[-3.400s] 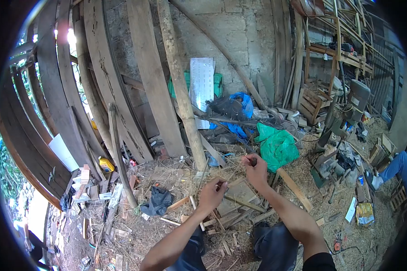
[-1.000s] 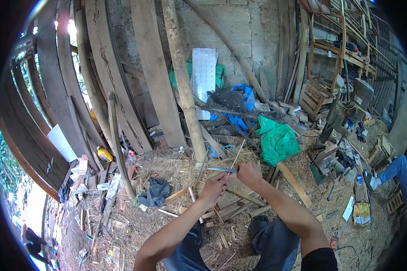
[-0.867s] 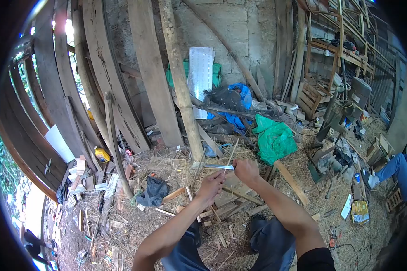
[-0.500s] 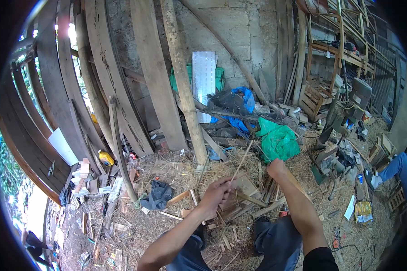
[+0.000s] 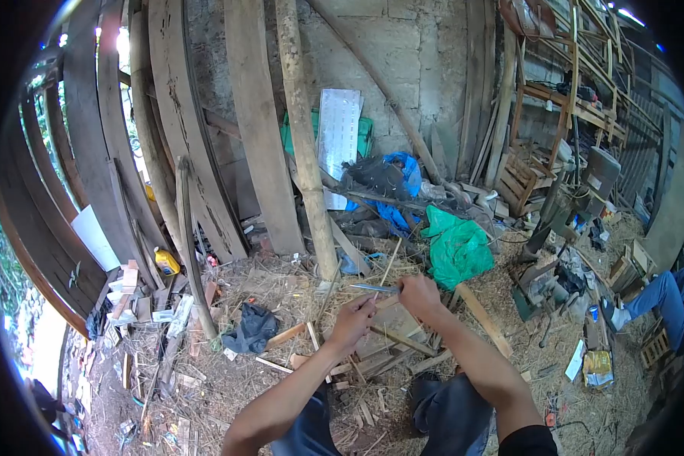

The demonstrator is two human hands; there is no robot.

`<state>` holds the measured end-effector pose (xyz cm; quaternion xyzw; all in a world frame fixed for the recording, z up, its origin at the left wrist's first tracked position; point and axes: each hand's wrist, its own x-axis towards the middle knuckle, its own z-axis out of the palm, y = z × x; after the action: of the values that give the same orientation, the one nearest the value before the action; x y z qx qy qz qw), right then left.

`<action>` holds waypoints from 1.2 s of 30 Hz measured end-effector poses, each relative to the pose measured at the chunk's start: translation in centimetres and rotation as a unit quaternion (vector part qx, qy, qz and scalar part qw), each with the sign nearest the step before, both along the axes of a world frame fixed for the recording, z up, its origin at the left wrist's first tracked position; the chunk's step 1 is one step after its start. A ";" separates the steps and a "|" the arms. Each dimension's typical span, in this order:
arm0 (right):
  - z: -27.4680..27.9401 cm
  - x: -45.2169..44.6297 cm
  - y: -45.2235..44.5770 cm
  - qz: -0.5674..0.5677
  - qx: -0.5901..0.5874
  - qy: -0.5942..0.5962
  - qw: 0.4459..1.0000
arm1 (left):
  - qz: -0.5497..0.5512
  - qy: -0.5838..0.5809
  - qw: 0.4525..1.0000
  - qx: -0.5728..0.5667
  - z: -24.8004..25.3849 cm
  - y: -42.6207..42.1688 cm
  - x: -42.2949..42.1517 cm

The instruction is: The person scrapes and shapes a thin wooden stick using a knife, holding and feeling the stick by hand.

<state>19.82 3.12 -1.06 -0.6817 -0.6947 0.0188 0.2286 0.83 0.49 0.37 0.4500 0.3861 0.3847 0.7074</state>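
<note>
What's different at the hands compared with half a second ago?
The right hand has moved left, back close to the left hand, and its knife now shows plainly, blade pointing left across the thin stick. Nothing was visibly let go. The left hand still holds the stick; the green bag hasn't moved.

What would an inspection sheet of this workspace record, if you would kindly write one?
Surface: straw-littered ground, uneven.
Job's things: knife and thin stick, both held.
Clutter: green plastic, dark crumpled bag, yellow container, wooden board.
Hands: left hand, fingers around the stick; right hand grips the knife; blade-to-stick contact unclear.
Cables: possible dark cord, lower right; unclear.
Surroundings: block wall, leaning planks; another person's leg, right.
</note>
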 end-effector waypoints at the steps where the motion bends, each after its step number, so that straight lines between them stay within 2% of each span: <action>1: 0.3 0.1 0.0 -0.001 -0.024 -0.013 1.000 | 0.002 0.000 1.000 0.001 -0.1 0.1 -0.1; 4: 0.2 -0.2 0.5 -0.023 -0.028 -0.024 0.999 | -0.002 0.021 0.999 0.047 0.0 0.0 0.1; 7: -0.9 0.8 1.5 -0.051 -0.024 -0.028 0.998 | 0.026 0.032 0.999 0.033 0.9 -0.5 0.1; 12: -2.1 5.2 0.9 -0.140 -0.062 -0.033 0.988 | -0.028 0.048 0.998 -0.032 0.1 -2.2 -0.6; 14: -2.4 4.9 0.6 -0.157 -0.069 -0.038 0.984 | -0.050 0.075 0.996 0.007 -2.0 -1.1 -1.0; 16: -2.9 4.5 0.2 -0.136 -0.101 -0.037 0.985 | -0.036 0.138 0.985 0.094 -3.1 -0.6 -0.8; 17: -3.2 4.1 0.2 -0.137 -0.102 -0.044 0.984 | -0.036 0.131 0.986 0.092 -3.7 -0.3 -0.9; 19: -3.3 2.5 0.5 -0.059 -0.110 -0.024 0.992 | -0.012 0.225 0.959 0.170 -3.4 0.3 -1.1; 20: -2.9 1.8 0.3 -0.059 -0.110 -0.027 0.992 | -0.011 0.223 0.960 0.170 -3.3 0.3 -1.0; 22: 0.0 -0.1 -1.3 0.018 -0.067 0.004 0.998 | 0.039 0.266 0.903 0.336 -2.3 -0.3 -0.9; 23: -0.4 0.2 -0.9 0.018 -0.069 0.006 0.997 | 0.038 0.268 0.903 0.334 -1.9 -0.6 -0.8; 25: -1.2 1.0 -0.4 -0.037 0.006 -0.031 0.999 | 0.042 0.295 0.888 0.349 -1.4 -1.3 -0.5; 29: -0.4 2.4 -0.1 -0.071 -0.024 0.005 0.997 | 0.072 0.293 0.868 0.396 -2.0 -0.8 -0.1; 30: -1.1 3.4 0.4 -0.076 -0.025 0.004 0.997 | 0.025 0.276 0.912 0.303 0.0 -1.5 -0.3; 31: -2.6 5.0 1.5 -0.136 -0.044 -0.012 0.990 | -0.023 0.258 0.943 0.207 1.6 -2.3 -0.5; 32: -3.4 6.6 2.1 -0.195 -0.061 -0.025 0.979 | -0.026 0.261 0.942 0.211 2.4 -3.0 -0.5; 34: -4.8 9.8 0.7 -0.189 -0.114 0.000 0.975 | -0.059 0.268 0.906 0.322 2.7 -4.5 -0.6; 35: -5.6 11.1 -0.1 -0.223 -0.121 -0.012 0.967 | -0.045 0.217 0.899 0.377 0.9 -4.2 -0.6; 36: -5.7 11.3 -0.8 -0.257 -0.129 -0.024 0.957 | -0.043 0.221 0.898 0.377 1.1 -4.0 -0.8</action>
<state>31.16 2.27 -6.77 -0.8612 -0.4930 0.0324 0.1190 -0.01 -3.50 1.47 0.7729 0.3386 0.3612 0.3969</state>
